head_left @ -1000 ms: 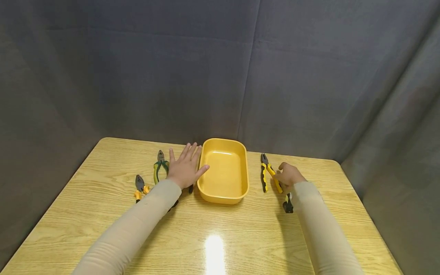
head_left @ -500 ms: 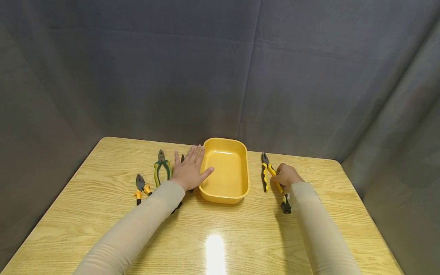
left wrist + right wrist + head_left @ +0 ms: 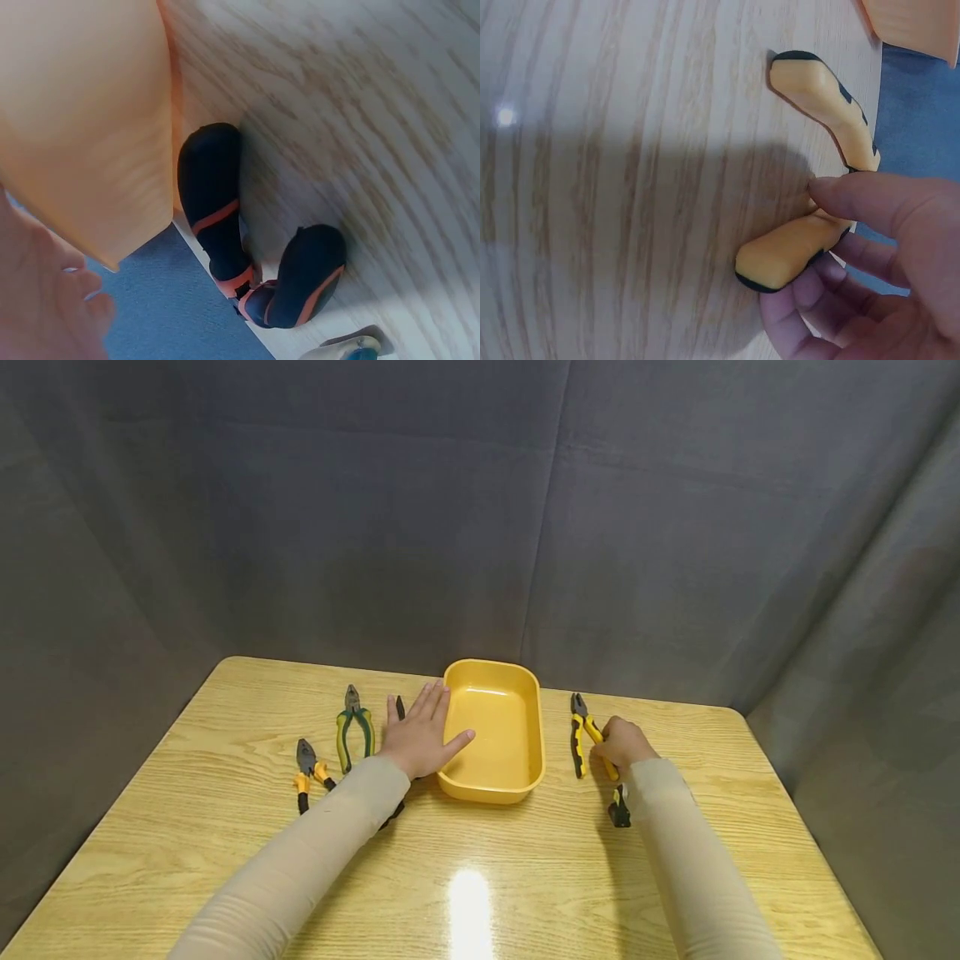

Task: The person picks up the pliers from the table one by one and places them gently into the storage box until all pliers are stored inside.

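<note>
My left hand point(image 3: 420, 735) lies with straight, spread fingers against the left side of a yellow plastic bin point(image 3: 538, 735), its thumb reaching over the rim. Beneath that hand is a tool with black, red-striped handles point(image 3: 210, 172), mostly covered in the head view. To the right of the bin, yellow-and-black pliers point(image 3: 577, 747) lie on the table with handles spread. My right hand point(image 3: 626, 743) pinches their right handle point(image 3: 787, 251), thumb on the inner side and curled fingers on the outer side.
Green-handled pliers point(image 3: 352, 727) and orange-and-black pliers point(image 3: 305, 764) lie to the left on the wooden table point(image 3: 540, 877). A black tool end point(image 3: 393, 814) shows beside the left forearm. Another black object point(image 3: 619, 810) is partly hidden by the right sleeve. A grey curtain point(image 3: 375, 527) hangs behind.
My left hand has slid slightly right and toward me along the bin. The right hand has lowered and closed on the pliers' handle; the pliers stay in place.
</note>
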Demonstrator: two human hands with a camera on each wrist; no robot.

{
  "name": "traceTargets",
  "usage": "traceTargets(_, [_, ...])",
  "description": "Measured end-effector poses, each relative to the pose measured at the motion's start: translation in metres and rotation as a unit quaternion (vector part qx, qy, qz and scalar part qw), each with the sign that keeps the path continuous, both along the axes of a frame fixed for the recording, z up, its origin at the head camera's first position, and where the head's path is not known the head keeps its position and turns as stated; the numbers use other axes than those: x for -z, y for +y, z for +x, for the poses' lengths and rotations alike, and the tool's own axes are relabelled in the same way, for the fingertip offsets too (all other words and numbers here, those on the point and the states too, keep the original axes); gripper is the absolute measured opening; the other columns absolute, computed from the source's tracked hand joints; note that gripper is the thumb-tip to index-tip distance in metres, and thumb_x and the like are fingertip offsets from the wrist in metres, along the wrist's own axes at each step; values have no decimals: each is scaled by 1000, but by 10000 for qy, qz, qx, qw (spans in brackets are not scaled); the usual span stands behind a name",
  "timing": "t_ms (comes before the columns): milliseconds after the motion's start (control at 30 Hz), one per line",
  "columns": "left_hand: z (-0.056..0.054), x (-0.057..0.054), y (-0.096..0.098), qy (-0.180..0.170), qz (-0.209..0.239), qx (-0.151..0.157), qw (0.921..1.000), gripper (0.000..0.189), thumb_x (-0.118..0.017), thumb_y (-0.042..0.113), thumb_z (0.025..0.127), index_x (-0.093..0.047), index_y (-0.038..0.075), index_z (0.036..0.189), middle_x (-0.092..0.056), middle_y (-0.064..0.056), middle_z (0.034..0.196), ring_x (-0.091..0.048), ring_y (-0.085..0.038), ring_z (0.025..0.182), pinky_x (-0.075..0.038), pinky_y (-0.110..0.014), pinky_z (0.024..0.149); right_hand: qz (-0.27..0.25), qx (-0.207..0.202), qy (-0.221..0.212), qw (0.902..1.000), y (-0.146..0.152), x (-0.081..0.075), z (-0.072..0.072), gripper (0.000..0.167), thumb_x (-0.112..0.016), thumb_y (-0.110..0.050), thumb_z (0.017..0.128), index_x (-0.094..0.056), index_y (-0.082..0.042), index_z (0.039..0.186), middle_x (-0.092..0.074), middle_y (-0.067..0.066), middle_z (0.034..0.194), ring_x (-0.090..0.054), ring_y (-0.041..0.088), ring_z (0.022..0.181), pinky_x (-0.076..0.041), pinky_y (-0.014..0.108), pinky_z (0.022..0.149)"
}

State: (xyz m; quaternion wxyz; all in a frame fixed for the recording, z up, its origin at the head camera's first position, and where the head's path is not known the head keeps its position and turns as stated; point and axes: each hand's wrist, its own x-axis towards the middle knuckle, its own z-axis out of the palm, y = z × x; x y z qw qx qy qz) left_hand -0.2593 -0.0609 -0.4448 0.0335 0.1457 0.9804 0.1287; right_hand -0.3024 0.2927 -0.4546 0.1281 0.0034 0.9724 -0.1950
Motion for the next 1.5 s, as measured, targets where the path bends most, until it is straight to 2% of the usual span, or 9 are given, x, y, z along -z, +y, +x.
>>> traceTargets(167, [0,-2,0,-134,-52,-19,9999,92,-30,71,100,-6,8,163,0,-7,170,1,-23,156,3,-69,117,15,41,-19,10000,-1,0,-1,27,-66,-6,91,-59,14,108,-64,24,95,-64,30,79,-57,35,65])
traceTargets(533, [-7,7,-2,-144,77,-18,9999,94,-31,73,99,-7,8,163,-1,-7,171,1,-22,157,3,-69,117,-42,77,-182,9998,-2,1,-4,19,-63,-1,92,-66,15,102,-66,20,86,-65,26,71,-57,34,62])
traceTargets(767, [-5,6,-1,-255,84,-18,9996,94,-31,73,99,-4,9,163,1,-5,170,3,-20,156,4,-68,118,-40,110,-188,9998,-3,0,-2,18,-64,-1,93,-68,15,101,-66,19,83,-64,24,70,-57,34,63])
traceTargets(1100, [-1,2,0,-250,201,21,9995,92,-35,68,101,-7,6,163,-2,-9,170,-1,-23,157,1,-68,118,98,189,-28,9998,-7,0,0,11,-61,2,91,-63,13,95,-63,18,81,-60,26,70,-54,35,65])
traceTargets(1333, [-1,2,0,-318,146,-6,9994,94,-33,71,100,-5,7,163,-1,-7,170,0,-22,157,1,-67,119,110,248,132,9995,-9,3,1,17,-70,-4,89,-64,11,93,-64,17,81,-61,24,68,-55,34,62])
traceTargets(1500, [-5,8,0,-315,179,-11,9993,95,-32,73,99,-3,9,163,2,-5,170,3,-20,156,4,-66,118,-34,474,159,9987,-10,6,1,23,-75,-10,86,-63,9,91,-62,14,78,-59,23,65,-53,31,57])
